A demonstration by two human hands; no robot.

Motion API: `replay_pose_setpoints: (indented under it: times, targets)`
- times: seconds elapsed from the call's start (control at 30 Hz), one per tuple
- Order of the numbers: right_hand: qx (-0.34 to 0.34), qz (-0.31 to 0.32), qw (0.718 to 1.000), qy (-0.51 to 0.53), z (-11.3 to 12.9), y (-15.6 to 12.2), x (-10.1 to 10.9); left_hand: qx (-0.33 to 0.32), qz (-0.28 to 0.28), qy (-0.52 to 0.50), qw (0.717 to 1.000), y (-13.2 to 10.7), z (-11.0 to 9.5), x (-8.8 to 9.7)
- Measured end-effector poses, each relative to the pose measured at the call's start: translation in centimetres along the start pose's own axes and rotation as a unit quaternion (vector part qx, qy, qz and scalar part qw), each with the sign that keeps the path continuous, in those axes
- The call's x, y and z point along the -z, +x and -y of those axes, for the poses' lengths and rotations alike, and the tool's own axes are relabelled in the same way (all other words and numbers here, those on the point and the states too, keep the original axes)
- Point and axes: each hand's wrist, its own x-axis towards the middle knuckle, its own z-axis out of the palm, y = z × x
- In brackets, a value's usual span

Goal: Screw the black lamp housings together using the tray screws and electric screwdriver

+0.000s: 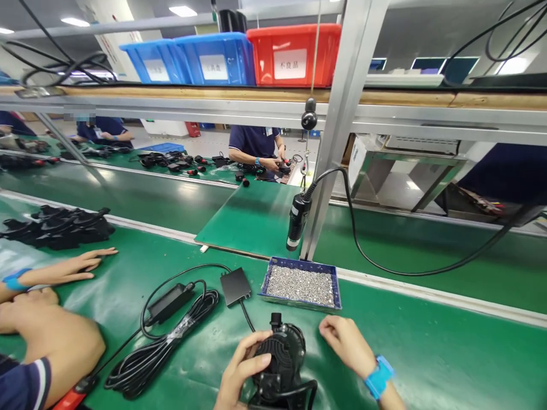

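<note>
My left hand is wrapped round the side of a black pump-like device with a ribbed round cover, a short stub on top and a cable at its lower end. To the right of it, my right hand hovers over or rests on the green bench with its fingers curled in. What those fingers hold, if anything, is hidden. Just beyond both hands sits a blue tray full of small metal screws. A black electric screwdriver hangs above the tray, apart from my hands.
A bundled black cable, an inline box and a flat square box lie left. A co-worker's arms rest beside black parts. A metal post rises behind the tray. Bins line the shelf.
</note>
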Motion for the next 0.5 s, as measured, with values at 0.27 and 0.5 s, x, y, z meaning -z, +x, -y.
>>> replay_pose_setpoints:
  times: [0.27,0.5]
  targets:
    - [-0.037,0.025,0.995,-0.091,-0.3,-1.5,-5.2,-0.045,0.017,0.03,0.998,0.6,0.5,1.6]
    - [-0.053,0.011,0.99,-0.133,0.1,-1.9,-6.0,-0.015,-0.127,0.086,0.988,-1.6,0.7,0.8]
